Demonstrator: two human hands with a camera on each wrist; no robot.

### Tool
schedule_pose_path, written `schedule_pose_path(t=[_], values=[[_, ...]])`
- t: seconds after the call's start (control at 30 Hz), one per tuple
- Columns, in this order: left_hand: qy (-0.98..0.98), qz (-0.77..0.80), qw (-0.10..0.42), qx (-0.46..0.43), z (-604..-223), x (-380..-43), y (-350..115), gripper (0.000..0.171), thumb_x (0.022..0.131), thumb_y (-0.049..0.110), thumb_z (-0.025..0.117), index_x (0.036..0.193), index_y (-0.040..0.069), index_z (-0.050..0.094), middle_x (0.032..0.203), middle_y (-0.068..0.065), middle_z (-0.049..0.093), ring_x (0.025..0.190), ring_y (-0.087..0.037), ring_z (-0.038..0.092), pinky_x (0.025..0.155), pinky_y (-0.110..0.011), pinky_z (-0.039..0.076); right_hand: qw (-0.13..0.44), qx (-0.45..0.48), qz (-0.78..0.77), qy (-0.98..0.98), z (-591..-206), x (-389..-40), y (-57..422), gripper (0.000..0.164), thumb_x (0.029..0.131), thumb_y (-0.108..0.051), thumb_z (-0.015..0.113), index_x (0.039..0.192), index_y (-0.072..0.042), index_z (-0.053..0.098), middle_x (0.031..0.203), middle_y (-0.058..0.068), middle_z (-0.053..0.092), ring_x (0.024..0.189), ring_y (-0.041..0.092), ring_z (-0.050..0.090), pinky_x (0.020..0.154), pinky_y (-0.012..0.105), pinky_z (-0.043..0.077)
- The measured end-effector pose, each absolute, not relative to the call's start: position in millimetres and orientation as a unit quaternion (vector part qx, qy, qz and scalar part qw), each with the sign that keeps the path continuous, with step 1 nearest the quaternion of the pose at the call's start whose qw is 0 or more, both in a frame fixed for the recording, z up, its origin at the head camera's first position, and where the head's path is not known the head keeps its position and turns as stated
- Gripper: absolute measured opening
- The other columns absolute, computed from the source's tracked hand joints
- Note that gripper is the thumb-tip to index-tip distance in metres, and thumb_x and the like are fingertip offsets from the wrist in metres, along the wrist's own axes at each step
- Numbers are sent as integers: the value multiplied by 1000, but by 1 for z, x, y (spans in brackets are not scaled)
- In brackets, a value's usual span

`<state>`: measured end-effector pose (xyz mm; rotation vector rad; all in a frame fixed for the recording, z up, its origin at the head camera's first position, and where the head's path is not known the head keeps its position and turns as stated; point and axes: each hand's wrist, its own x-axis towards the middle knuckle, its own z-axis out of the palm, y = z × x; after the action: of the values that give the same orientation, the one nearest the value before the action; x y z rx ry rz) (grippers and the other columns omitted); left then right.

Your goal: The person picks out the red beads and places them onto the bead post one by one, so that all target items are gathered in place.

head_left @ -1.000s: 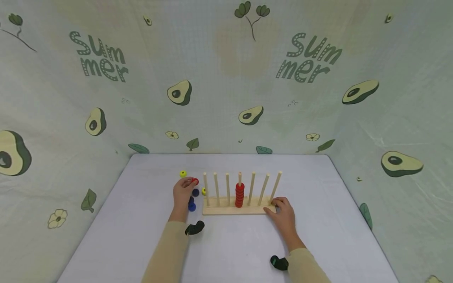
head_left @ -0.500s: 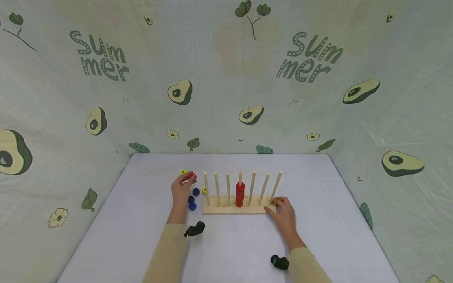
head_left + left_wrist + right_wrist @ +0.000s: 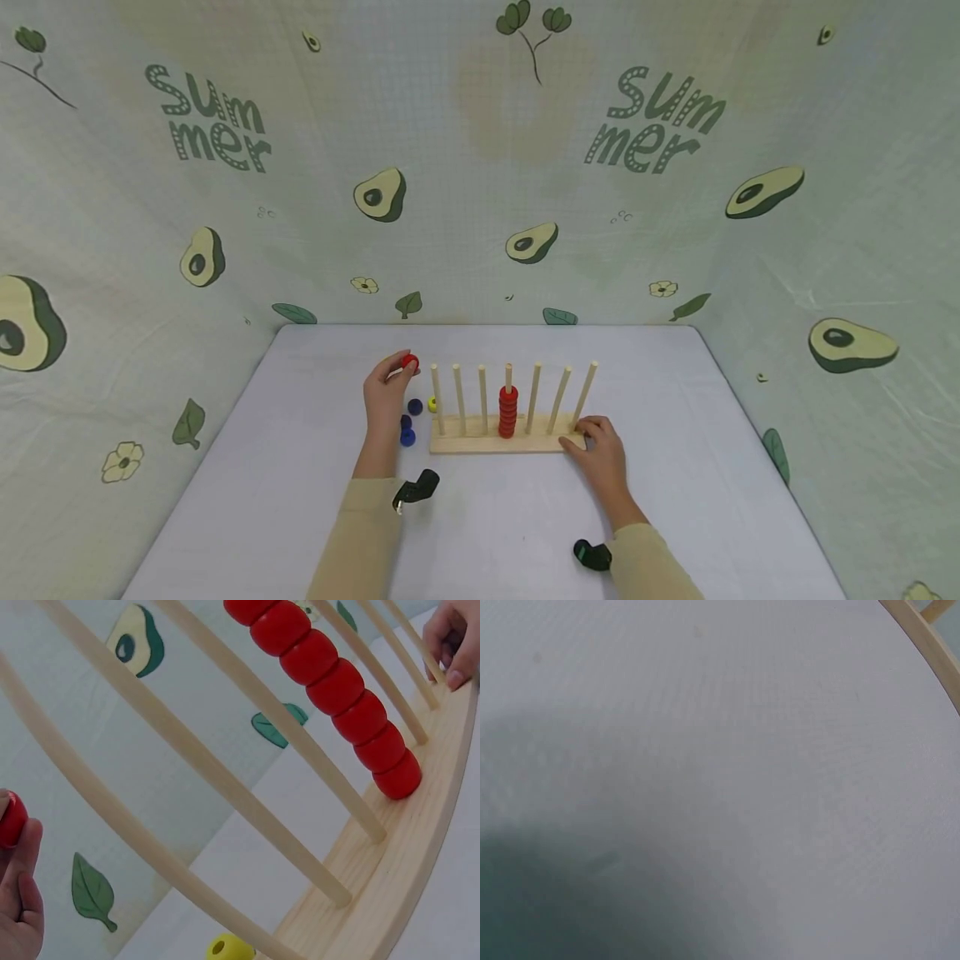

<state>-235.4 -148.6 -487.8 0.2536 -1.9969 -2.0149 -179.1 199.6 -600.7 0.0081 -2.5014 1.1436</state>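
Note:
My left hand [image 3: 386,400] pinches a red bead [image 3: 409,362] between thumb and fingers, raised left of the wooden peg rack [image 3: 495,446]. In the left wrist view, the same red bead [image 3: 12,820] shows at the left edge. A column of red beads [image 3: 507,412] is threaded on the rack's middle peg; the other pegs are bare. With thumb in front and fingers behind, my right hand [image 3: 600,454] grips the right end of the rack's base. The right wrist view catches only a corner of the base [image 3: 930,652].
Dark blue beads [image 3: 415,407] and a brighter blue bead [image 3: 407,437] lie on the white table [image 3: 495,525] beside my left wrist. A yellow bead [image 3: 230,948] sits by the rack's left end. A patterned cloth [image 3: 465,167] hangs behind and at the sides.
My left hand has lifted the red bead away from the table and moved slightly farther back, now covering the far yellow bead. The right hand and rack have stayed still.

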Motion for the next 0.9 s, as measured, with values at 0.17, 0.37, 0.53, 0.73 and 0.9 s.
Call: schedule_pose_path(t=[0.17, 0.37, 0.53, 0.73, 0.9], values=[[-686, -705, 159, 81, -473, -231, -144, 28, 89, 14, 72, 117, 11, 70, 110, -7, 64, 88, -13, 68, 95, -28, 47, 195, 6, 407, -892, -600, -179, 199, 35, 73, -17, 87, 96, 3, 71, 106, 14, 58, 92, 31, 59, 82, 47, 47], [-676, -712, 180, 62, -454, -226, -139, 29, 88, 11, 73, 117, 9, 70, 108, -8, 63, 87, -14, 67, 90, -23, 49, 197, 5, 403, -894, -599, -179, 199, 36, 73, -17, 87, 97, 4, 70, 106, 13, 58, 93, 30, 59, 82, 47, 47], [-674, -714, 181, 59, -442, -220, -136, 31, 87, 11, 74, 118, 11, 69, 111, -6, 62, 90, -16, 65, 87, -22, 50, 197, 6, 401, -895, -599, -178, 199, 36, 73, -18, 87, 96, 3, 71, 106, 13, 58, 92, 30, 59, 82, 47, 47], [-671, -715, 192, 42, -426, -214, -132, 34, 86, 9, 75, 120, 10, 68, 116, -6, 59, 97, -19, 62, 86, -22, 51, 195, 5, 401, -895, -598, -178, 199, 36, 73, -18, 88, 96, 3, 71, 106, 14, 58, 92, 30, 59, 82, 47, 46], [-671, -713, 200, 29, -412, -208, -127, 36, 85, 8, 76, 120, 13, 68, 117, -4, 59, 99, -19, 62, 86, -22, 51, 192, 0, 400, -896, -598, -178, 199, 37, 73, -18, 88, 98, 3, 71, 107, 14, 58, 93, 30, 59, 83, 48, 46]])
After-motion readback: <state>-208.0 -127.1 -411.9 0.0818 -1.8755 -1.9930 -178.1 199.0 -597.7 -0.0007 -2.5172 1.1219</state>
